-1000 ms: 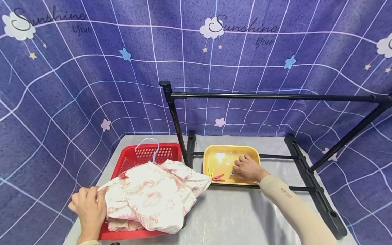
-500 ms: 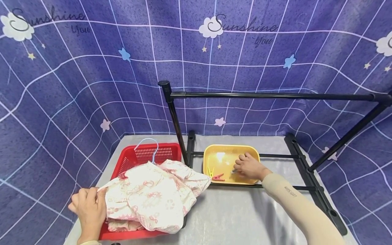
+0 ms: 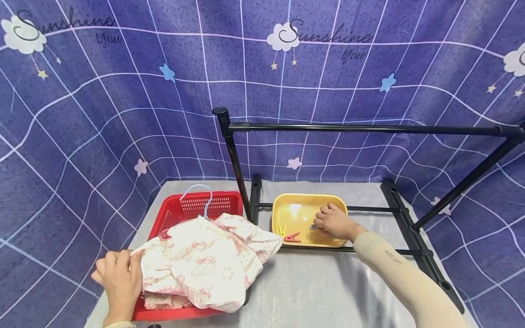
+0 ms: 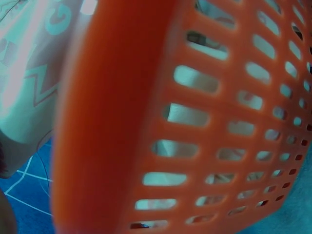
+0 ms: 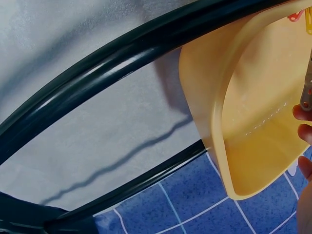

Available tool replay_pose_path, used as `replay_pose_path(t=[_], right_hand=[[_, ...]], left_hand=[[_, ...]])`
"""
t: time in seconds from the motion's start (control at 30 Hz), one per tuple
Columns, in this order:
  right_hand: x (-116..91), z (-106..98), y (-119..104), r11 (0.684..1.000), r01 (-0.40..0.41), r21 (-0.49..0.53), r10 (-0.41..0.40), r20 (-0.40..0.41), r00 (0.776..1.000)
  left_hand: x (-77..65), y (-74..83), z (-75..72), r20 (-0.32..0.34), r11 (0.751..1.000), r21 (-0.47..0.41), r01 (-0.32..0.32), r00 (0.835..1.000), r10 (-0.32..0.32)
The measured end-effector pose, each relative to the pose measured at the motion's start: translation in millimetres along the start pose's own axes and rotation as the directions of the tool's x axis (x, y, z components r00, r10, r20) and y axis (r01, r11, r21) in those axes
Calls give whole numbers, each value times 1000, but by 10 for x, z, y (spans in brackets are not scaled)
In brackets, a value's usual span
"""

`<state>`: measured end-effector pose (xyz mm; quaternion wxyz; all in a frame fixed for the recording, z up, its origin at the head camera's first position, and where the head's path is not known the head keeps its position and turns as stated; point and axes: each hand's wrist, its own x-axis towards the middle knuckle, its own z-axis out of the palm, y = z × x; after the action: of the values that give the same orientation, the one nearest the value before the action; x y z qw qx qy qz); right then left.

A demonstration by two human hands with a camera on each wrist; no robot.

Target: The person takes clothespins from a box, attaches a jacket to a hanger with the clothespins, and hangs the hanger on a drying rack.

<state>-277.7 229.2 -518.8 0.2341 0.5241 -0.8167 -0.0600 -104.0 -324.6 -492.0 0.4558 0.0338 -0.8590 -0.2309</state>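
My left hand [image 3: 119,280] pinches the edge of a white garment with pink print [image 3: 201,264]. The garment lies draped over a red basket [image 3: 176,314], and the hook of a pale blue hanger [image 3: 208,202] rises from it. Over the right side of a yellow basin [image 3: 309,197], my right hand [image 3: 334,224] holds a grey clothespin [image 5: 307,92] at its fingertips. A yellow clothespin [image 3: 282,230] and a pink clothespin [image 3: 292,237] lie at the basin's front left. The basket's slotted wall [image 4: 224,122] fills most of the left wrist view.
A black rack stands around the basin, with its top bar [image 3: 361,129] running across behind. Its left post [image 3: 237,173] rises beside the basket, and its right foot [image 3: 426,255] lies on the grey surface [image 3: 303,291]. A blue patterned curtain [image 3: 262,100] hangs behind.
My right hand has shifted slightly to the right within the basin, and the grey clothespin has moved a little with it. The left hand and the garment keep their places.
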Motion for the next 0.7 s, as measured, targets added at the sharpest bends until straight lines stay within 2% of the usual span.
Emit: replay_pose_path(t=[0.33, 0.7], right_hand=[[17, -30, -11, 999, -30, -18, 30, 0, 1000], [62, -82, -35, 999, -31, -36, 29, -72, 997]], left_hand=[[-15, -13, 13, -8, 1000, -3, 1, 1000, -1], [-14, -29, 15, -11, 1000, -3, -4, 1000, 4]])
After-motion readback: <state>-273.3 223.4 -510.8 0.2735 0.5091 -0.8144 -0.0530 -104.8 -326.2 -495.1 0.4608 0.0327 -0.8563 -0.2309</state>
